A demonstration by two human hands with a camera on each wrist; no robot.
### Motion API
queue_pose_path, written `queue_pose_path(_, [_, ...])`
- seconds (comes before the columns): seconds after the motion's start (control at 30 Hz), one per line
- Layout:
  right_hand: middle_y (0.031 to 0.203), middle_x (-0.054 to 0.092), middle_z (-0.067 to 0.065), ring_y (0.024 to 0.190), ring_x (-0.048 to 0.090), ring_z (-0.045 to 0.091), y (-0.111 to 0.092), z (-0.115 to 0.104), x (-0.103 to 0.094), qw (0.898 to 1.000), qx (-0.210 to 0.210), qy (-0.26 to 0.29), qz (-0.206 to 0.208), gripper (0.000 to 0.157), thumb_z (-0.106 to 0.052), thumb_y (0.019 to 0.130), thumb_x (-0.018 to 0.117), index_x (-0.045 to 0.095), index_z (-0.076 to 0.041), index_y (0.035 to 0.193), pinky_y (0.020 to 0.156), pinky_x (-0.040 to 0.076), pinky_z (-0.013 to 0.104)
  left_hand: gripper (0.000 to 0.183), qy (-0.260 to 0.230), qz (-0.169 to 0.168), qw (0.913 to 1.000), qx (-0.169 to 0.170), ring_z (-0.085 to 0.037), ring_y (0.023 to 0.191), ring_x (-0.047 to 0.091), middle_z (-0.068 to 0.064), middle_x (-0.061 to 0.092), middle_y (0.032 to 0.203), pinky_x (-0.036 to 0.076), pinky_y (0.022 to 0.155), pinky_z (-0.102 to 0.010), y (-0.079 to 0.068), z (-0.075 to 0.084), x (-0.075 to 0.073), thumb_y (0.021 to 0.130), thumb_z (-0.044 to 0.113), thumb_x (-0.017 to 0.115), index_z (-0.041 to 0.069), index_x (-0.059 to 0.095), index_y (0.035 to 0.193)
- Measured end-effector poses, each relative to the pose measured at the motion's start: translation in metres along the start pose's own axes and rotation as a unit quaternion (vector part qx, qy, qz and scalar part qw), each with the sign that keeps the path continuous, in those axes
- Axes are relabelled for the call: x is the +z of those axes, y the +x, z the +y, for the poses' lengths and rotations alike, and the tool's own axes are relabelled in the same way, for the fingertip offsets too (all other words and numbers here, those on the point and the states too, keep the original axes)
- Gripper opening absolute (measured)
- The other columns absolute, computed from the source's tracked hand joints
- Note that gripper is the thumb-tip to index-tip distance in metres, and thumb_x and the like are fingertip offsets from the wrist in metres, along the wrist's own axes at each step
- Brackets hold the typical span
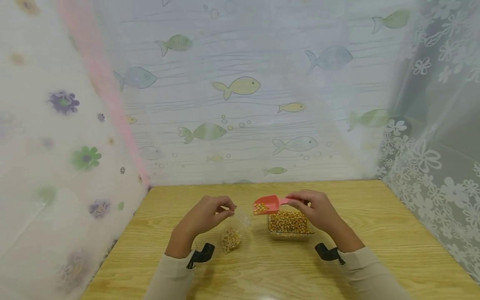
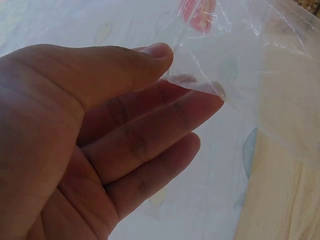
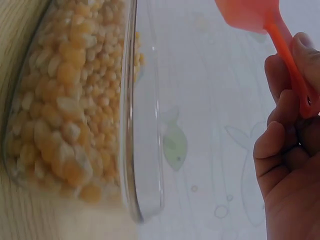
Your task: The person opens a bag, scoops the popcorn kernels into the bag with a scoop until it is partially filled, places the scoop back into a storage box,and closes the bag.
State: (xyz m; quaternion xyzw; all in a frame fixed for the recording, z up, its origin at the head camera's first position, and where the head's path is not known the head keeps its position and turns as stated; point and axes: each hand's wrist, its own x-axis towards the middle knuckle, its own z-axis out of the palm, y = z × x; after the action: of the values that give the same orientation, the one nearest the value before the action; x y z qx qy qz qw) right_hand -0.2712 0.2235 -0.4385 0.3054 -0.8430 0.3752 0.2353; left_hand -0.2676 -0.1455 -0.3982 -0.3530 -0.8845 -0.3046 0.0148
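My left hand (image 1: 211, 214) pinches the upper edge of a clear plastic bag (image 2: 235, 65) between thumb and forefinger. Corn kernels (image 1: 231, 239) fill the bottom of the bag, which hangs at or just over the table. By its handle, my right hand (image 1: 315, 208) grips a red scoop (image 1: 273, 204) that carries some kernels. The scoop is level, to the right of the bag's mouth and above the left rim of a glass container (image 1: 290, 236) full of corn kernels. In the right wrist view, thumb and fingers wrap the scoop's handle (image 3: 285, 52).
A wood-grain table (image 1: 262, 271) lies under everything. Behind it hangs a curtain (image 1: 240, 125) printed with fish, and flower-patterned sheets stand at both sides. A black wrist camera (image 1: 205, 252) is strapped on the left wrist, another (image 1: 325, 252) on the right.
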Motion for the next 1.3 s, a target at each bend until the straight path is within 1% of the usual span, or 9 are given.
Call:
queue_pose_path(0.13, [0.100,0.075,-0.008,0.067,0.054,0.004,0.003,-0.002,0.008,1.000,-0.004,0.012,-0.001,0.016,-0.017,0.097,0.075,0.080,-0.016,0.112,0.058,0.048,0.023,0.007,0.000,0.001,1.0000,0.002,-0.015,0.101,0.077,-0.006,0.074,0.119,0.062,0.088,-0.032,0.000,0.000,0.001,0.104,0.020,0.066,0.021,0.071,0.109])
queue_pose_path(0.3, [0.101,0.075,-0.007,0.068,0.054,0.004,0.007,-0.006,0.016,1.000,-0.016,0.021,-0.006,0.016,-0.017,0.097,0.075,0.079,-0.014,0.112,0.059,0.049,0.023,0.007,0.003,0.005,1.0000,0.003,-0.013,0.099,0.077,0.000,0.074,0.117,0.062,0.087,-0.030,0.000,0.000,0.002,0.103,0.019,0.067,0.022,0.070,0.108])
queue_pose_path(0.37, [0.099,0.074,-0.008,0.067,0.053,0.003,0.008,-0.008,0.018,1.000,-0.018,0.020,-0.010,0.015,-0.017,0.097,0.075,0.079,-0.015,0.111,0.059,0.048,0.023,0.007,0.002,0.006,1.0000,0.003,-0.012,0.099,0.077,0.001,0.074,0.116,0.061,0.087,-0.029,0.000,0.000,0.002,0.103,0.019,0.067,0.023,0.070,0.107])
queue_pose_path(0.57, [0.097,0.073,-0.011,0.066,0.052,0.003,0.011,-0.013,0.022,0.999,-0.019,0.020,-0.017,0.015,-0.019,0.097,0.074,0.079,-0.018,0.111,0.057,0.047,0.023,0.006,-0.003,0.003,1.0000,0.000,-0.013,0.099,0.077,-0.002,0.074,0.115,0.062,0.087,-0.031,0.000,0.002,0.002,0.103,0.019,0.067,0.023,0.070,0.107])
queue_pose_path(0.7, [0.096,0.073,-0.012,0.068,0.053,0.002,0.012,-0.016,0.025,0.999,-0.034,0.023,-0.022,0.014,-0.017,0.097,0.075,0.079,-0.018,0.110,0.058,0.049,0.023,0.006,-0.005,0.003,1.0000,-0.006,-0.013,0.099,0.077,0.000,0.074,0.114,0.062,0.088,-0.033,0.000,0.002,0.002,0.103,0.020,0.067,0.024,0.070,0.106])
queue_pose_path(0.83, [0.096,0.073,-0.011,0.070,0.054,0.002,0.012,-0.019,0.028,0.998,-0.049,0.023,-0.028,0.013,-0.017,0.096,0.075,0.079,-0.018,0.108,0.060,0.050,0.022,0.006,-0.007,0.002,0.9999,-0.008,-0.014,0.099,0.077,-0.001,0.074,0.114,0.062,0.087,-0.035,0.000,0.001,0.003,0.103,0.020,0.067,0.021,0.071,0.107])
queue_pose_path(1.0, [0.096,0.073,-0.011,0.070,0.053,0.002,0.013,-0.022,0.029,0.998,-0.048,0.025,-0.043,0.013,-0.021,0.097,0.074,0.079,-0.019,0.109,0.059,0.049,0.021,0.008,0.001,0.004,1.0000,-0.008,-0.014,0.099,0.077,0.002,0.074,0.113,0.062,0.087,-0.034,0.000,0.000,0.003,0.103,0.020,0.067,0.017,0.072,0.109])
queue_pose_path(1.17, [0.096,0.072,-0.012,0.072,0.052,0.001,0.017,-0.027,0.028,0.995,-0.075,0.003,-0.062,0.015,-0.021,0.098,0.074,0.079,-0.016,0.111,0.061,0.048,0.021,0.008,0.003,0.006,1.0000,-0.007,-0.014,0.099,0.077,0.003,0.073,0.112,0.062,0.087,-0.034,-0.001,-0.001,0.003,0.103,0.019,0.067,0.017,0.072,0.109])
queue_pose_path(1.3, [0.097,0.073,-0.011,0.074,0.055,0.000,0.029,-0.034,0.024,0.990,-0.102,-0.020,-0.091,0.015,-0.020,0.098,0.074,0.079,-0.015,0.111,0.063,0.050,0.021,0.007,-0.002,0.006,1.0000,-0.006,-0.013,0.099,0.077,0.003,0.073,0.112,0.062,0.087,-0.033,-0.001,-0.001,0.003,0.103,0.019,0.068,0.021,0.072,0.108])
